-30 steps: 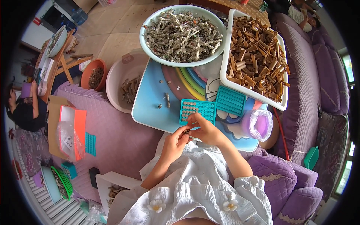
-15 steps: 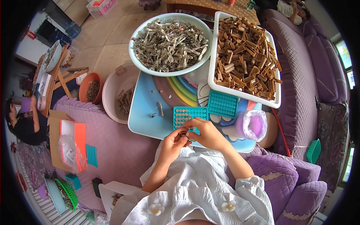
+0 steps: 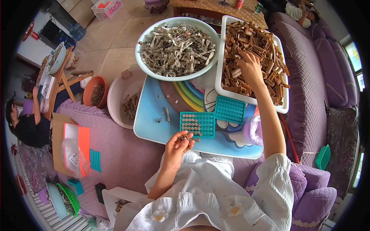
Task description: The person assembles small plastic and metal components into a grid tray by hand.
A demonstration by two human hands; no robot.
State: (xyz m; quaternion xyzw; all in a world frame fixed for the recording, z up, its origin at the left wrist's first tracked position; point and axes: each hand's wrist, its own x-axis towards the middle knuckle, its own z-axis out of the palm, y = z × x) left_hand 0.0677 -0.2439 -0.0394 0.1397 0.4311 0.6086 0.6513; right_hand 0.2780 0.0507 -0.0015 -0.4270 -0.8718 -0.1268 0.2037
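My left hand [image 3: 176, 151] is closed round a small brown hollow casing [image 3: 185, 143], with something dark and metallic at its upper end. It is held just off the near edge of the blue table [image 3: 162, 133]. My right hand [image 3: 251, 70] reaches into a white tray [image 3: 218, 79] heaped with brown casings [image 3: 246, 40]; its fingers are apart and touch the pile, fingertips partly hidden. Between the hands lies a teal grid tray [image 3: 206, 125], its left part filled with small round beige discs. A second teal grid tray [image 3: 230, 108] sits beyond it.
A pale blue basin [image 3: 139, 57] of silvery wire-like parts stands beside the white tray. Loose small parts [image 3: 166, 113] lie on the table. A bag-lined purple container [image 3: 252, 131] is at right, a pink basin [image 3: 115, 102] at left. Another person [image 3: 29, 129] sits far left.
My right hand has left the other hand and moved far and right into the tray of brown casings. My left hand keeps its casing, slightly lower and more to the left.
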